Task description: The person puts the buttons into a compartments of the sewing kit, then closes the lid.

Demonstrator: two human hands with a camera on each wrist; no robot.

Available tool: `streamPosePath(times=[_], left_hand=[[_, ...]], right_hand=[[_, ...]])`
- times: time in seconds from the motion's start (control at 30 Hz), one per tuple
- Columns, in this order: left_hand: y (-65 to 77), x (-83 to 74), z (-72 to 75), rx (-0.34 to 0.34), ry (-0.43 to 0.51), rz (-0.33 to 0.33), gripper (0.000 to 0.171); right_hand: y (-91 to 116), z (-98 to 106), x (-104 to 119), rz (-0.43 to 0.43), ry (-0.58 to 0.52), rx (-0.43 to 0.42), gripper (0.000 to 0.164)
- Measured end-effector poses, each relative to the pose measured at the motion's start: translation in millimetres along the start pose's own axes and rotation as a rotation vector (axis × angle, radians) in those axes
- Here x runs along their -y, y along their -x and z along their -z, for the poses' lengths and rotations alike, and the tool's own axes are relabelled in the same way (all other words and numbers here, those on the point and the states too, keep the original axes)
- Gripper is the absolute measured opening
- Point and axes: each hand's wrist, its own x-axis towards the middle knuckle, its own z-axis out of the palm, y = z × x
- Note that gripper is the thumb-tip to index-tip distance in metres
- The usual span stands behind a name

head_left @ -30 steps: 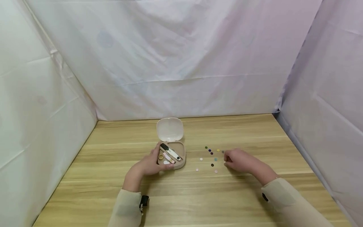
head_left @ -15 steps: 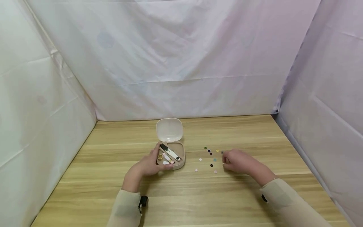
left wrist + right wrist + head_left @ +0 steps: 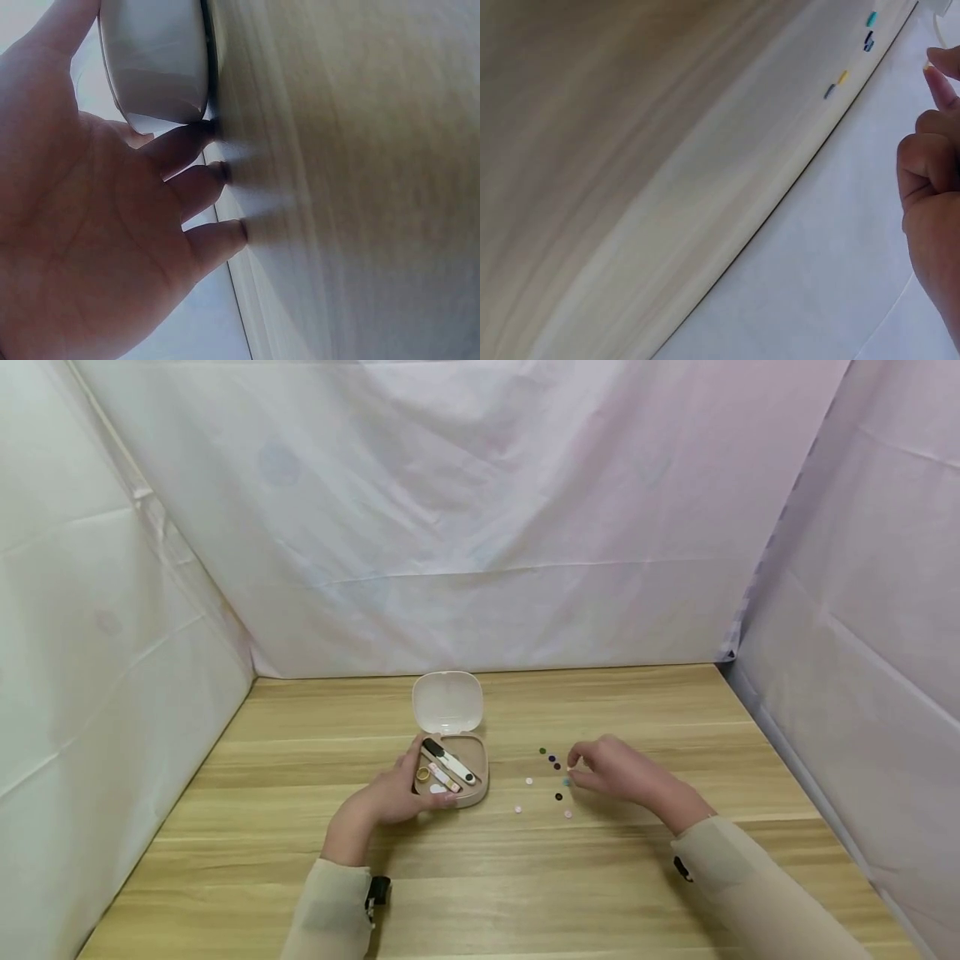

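An open sewing kit box (image 3: pixel 474 795) stands on the table, its pale lid (image 3: pixel 447 702) tipped back. My left hand (image 3: pixel 386 793) grips its left side, thumb along the front and fingers at the far left; in the left wrist view three fingertips reach the tabletop beside the box wall (image 3: pixel 154 60). Inside lie white-and-black thread snips (image 3: pixel 453 766), a gold ring (image 3: pixel 423 774) and a pink-and-white strip (image 3: pixel 444 777). My right hand (image 3: pixel 618 768) is raised over the scattered buttons, pinching a small pale button (image 3: pixel 928 65) between thumb and index finger, mostly covered by them.
Several small buttons lie right of the box, among them a green button (image 3: pixel 542 751), a black button (image 3: pixel 558 797), a white button (image 3: pixel 528 781) and a pink button (image 3: pixel 567 814). Hanging white cloth (image 3: pixel 480 527) encloses the wooden table (image 3: pixel 480 893) at the back and sides.
My right hand has lifted and shifted left from the right edge of the buttons, carrying the pinched button. My left hand stays on the box.
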Motion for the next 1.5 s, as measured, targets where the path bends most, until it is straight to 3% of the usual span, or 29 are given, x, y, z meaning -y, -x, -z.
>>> streamPosePath(times=[0.23,0.6,1.1,1.3,1.5], left_hand=[[-1.6,-2.8,-2.0,0.001,0.014,-0.013,0.129],[-2.5,-4.1,-1.5,0.007,0.025,-0.017,0.127],[-4.9,-2.7,0.2,0.015,0.020,0.003,0.128],[-5.9,-3.4,-0.7,0.022,0.013,-0.003,0.128],[-5.5,-4.6,-0.3,0.030,0.023,-0.016,0.126]], right_hand=[[-24.6,0.7,10.9,0.005,-0.089,-0.065,0.009],[-71.1,1.9,41.8,-0.049,-0.152,-0.038,0.017],[-143.0,-20.3,77.0,0.047,-0.065,0.047,0.019],[-157.7,-30.5,85.9,0.061,-0.036,0.111,0.017],[-164.7,-38.9,88.5,0.138,0.063,0.140,0.015]])
